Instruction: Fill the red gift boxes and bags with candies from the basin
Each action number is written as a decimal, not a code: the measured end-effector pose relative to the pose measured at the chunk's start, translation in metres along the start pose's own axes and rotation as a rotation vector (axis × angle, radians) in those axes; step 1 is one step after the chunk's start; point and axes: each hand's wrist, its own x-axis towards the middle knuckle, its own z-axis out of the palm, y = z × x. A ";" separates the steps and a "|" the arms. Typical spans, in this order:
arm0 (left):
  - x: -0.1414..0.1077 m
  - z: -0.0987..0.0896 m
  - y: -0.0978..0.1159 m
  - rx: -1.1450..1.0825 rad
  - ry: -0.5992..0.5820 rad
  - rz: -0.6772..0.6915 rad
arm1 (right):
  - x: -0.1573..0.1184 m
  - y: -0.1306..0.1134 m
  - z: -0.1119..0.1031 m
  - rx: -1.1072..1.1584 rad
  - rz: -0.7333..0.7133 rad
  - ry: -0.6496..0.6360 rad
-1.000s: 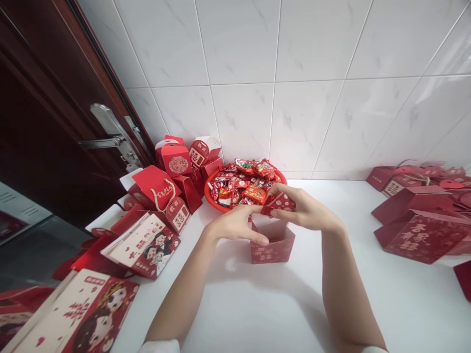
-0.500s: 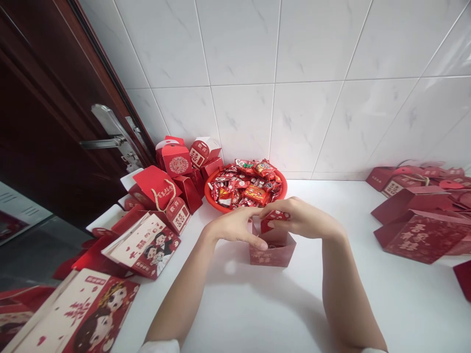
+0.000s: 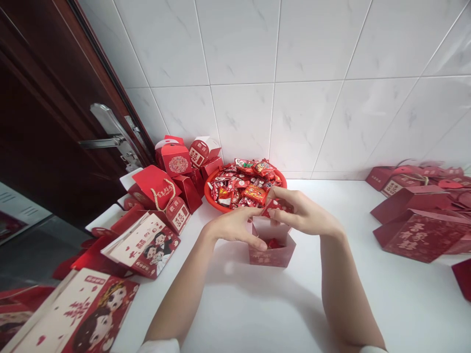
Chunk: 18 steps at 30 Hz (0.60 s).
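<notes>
Gift box [image 3: 270,258]: red, top open, upright on the white table [image 3: 257,314], right between your two hands; pale characters faint on the near face.
Left hand [image 3: 233,228]: you have it curved around the box's left side, thumb at the near rim, fingers reaching toward the far edge; grip looks light.
Right hand [image 3: 301,212]: you pinch a red patterned piece [image 3: 281,207] above the box's far edge, thumb to fingers, narrow; can't tell if it's a flap or a wrapper.
Inside box: red item [image 3: 274,243] low down, just beyond your left thumb; details too small to read.
Basin [image 3: 217,205]: red, round, just past your fingertips, heaped with wrapped candies [image 3: 253,192], mostly red.
Left of your left hand: crowd of red and white boxes; one with a cartoon couple [image 3: 158,252] is nearest you on that side, a rope-handled box [image 3: 156,189] behind it, a large cartoon-face box [image 3: 106,318] beside your left forearm.
Right of your right hand: dark red boxes [image 3: 423,235], well apart from it, pale lettering on the front one.
Beyond hands: white tiled wall [image 3: 239,49] straight ahead; dark door [image 3: 44,108] with metal handle [image 3: 103,142] off to your far left.
</notes>
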 end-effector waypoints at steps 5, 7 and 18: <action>0.002 -0.001 0.000 -0.022 -0.033 0.086 | 0.003 0.004 0.001 -0.159 0.001 -0.132; 0.003 -0.001 -0.002 -0.022 -0.033 0.106 | 0.003 0.005 0.001 -0.155 0.036 -0.229; 0.004 -0.003 -0.007 -0.019 -0.039 0.074 | -0.011 0.007 -0.022 0.007 -0.016 0.209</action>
